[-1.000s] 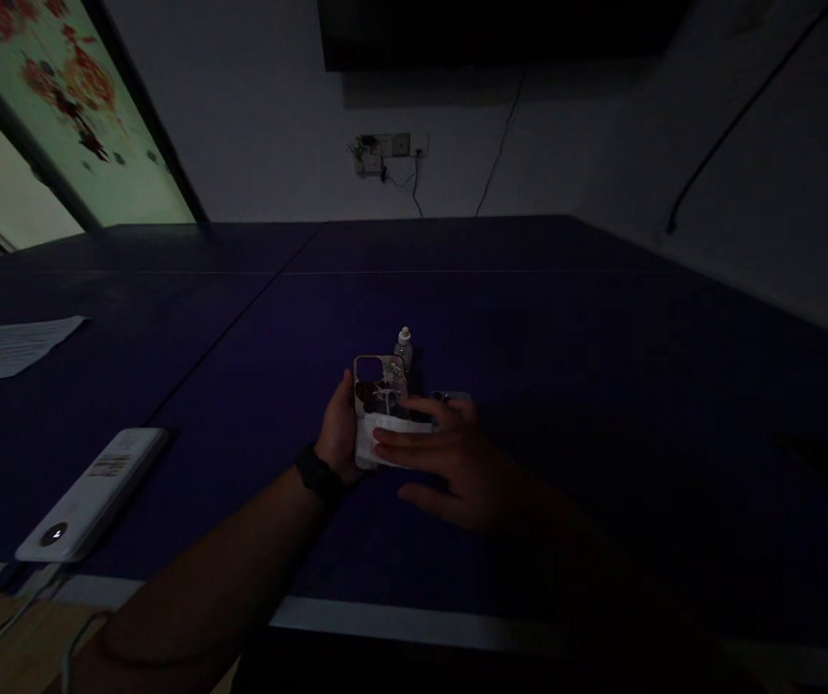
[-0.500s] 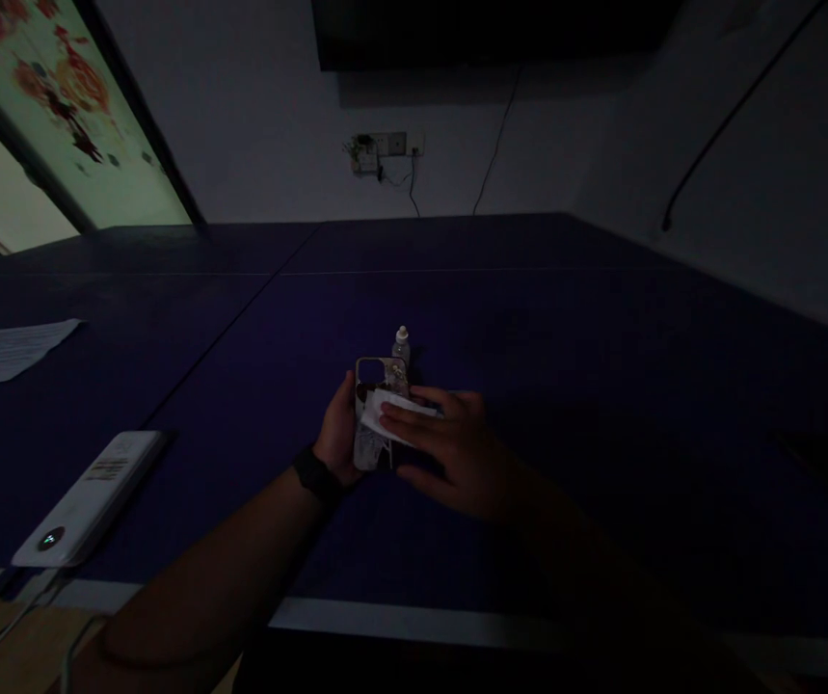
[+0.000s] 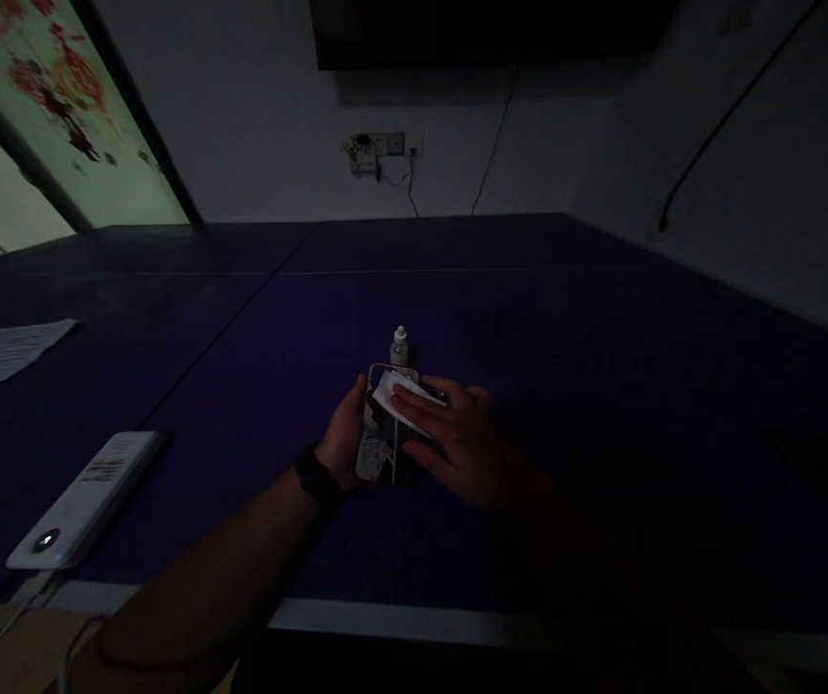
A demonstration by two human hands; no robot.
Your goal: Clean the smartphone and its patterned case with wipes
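Observation:
My left hand [image 3: 343,434] grips a phone case [image 3: 376,455] by its left edge, above the blue table. The case has a camera cutout at its top and a patterned back. Pressed flat on its upper part is a folded white tissue [image 3: 388,393], held under the fingers of my right hand [image 3: 461,439]. The tissue hides part of the case's back. Just beyond the case's top edge stands a small clear bottle [image 3: 400,347] with a white cap, upright on the table.
A white power bank [image 3: 88,501] with cables lies at the left near the table's front edge. Behind it are printed papers [image 3: 5,355]. A dark flat object [image 3: 818,472] lies dimly at the right. The blue table [image 3: 565,318] reaches the wall with sockets [image 3: 385,145].
The tissue and my right hand have slid up toward the case's top. The case has tilted slightly and shifted a little right, showing more of its lower back.

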